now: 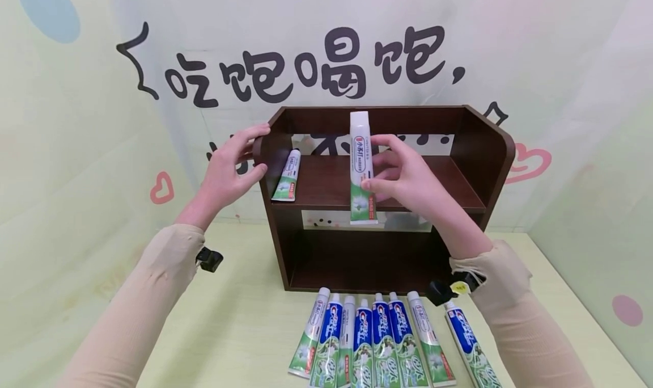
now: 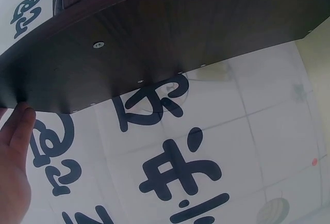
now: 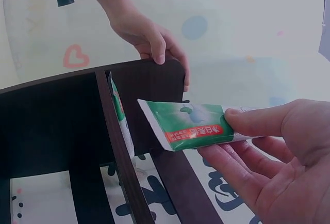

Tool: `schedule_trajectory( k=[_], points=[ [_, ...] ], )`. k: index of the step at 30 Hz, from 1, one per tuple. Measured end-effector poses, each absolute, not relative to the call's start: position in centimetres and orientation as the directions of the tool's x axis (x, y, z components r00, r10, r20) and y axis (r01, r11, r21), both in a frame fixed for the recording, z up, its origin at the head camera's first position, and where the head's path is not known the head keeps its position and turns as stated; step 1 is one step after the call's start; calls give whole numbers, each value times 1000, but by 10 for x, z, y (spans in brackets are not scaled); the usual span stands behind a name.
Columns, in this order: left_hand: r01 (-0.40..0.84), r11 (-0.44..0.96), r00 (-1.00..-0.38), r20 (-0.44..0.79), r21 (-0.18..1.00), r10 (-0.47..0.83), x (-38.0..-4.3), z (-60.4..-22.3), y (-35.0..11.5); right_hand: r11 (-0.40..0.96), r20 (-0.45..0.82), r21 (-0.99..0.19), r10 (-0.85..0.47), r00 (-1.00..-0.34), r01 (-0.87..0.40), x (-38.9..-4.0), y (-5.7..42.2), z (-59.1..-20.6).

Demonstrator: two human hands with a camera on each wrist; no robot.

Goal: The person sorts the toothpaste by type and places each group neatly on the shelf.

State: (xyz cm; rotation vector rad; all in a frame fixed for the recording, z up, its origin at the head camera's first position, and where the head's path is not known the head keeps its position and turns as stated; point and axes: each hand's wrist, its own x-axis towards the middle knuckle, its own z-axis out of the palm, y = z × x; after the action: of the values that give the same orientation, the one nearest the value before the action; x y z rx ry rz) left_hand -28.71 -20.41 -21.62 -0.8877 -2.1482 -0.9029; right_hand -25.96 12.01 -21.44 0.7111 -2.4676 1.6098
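My right hand [image 1: 410, 178] pinches a white and green toothpaste tube [image 1: 359, 155] between thumb and fingers. Held upright with its white cap on top, the tube is in front of the upper level of a dark brown two-level shelf [image 1: 326, 181]. In the right wrist view, the crimped end of the held tube [image 3: 191, 126] points toward the shelf's side panel. My left hand [image 1: 227, 167] holds the front edge of the left side panel, fingers on its outer side. Another white and green toothpaste tube [image 1: 288, 175] leans upright inside that panel, on the upper board.
On the pale table [image 1: 229, 320] before the shelf lies a row of several toothpaste tubes, some blue and green [image 1: 363, 342], others white and green [image 1: 431, 342]. One blue and green tube [image 1: 471, 345] lies apart at the right, under my right forearm. A printed backdrop [image 1: 326, 13] stands behind.
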Motion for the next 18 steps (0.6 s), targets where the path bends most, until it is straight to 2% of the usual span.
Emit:
schedule_trajectory(
  k=[18],
  points=[
    [767,542,-570,752,342,331,-286,-215,-204,194,315,-903,-310,-897,-384,-304,95,-204]
  ],
)
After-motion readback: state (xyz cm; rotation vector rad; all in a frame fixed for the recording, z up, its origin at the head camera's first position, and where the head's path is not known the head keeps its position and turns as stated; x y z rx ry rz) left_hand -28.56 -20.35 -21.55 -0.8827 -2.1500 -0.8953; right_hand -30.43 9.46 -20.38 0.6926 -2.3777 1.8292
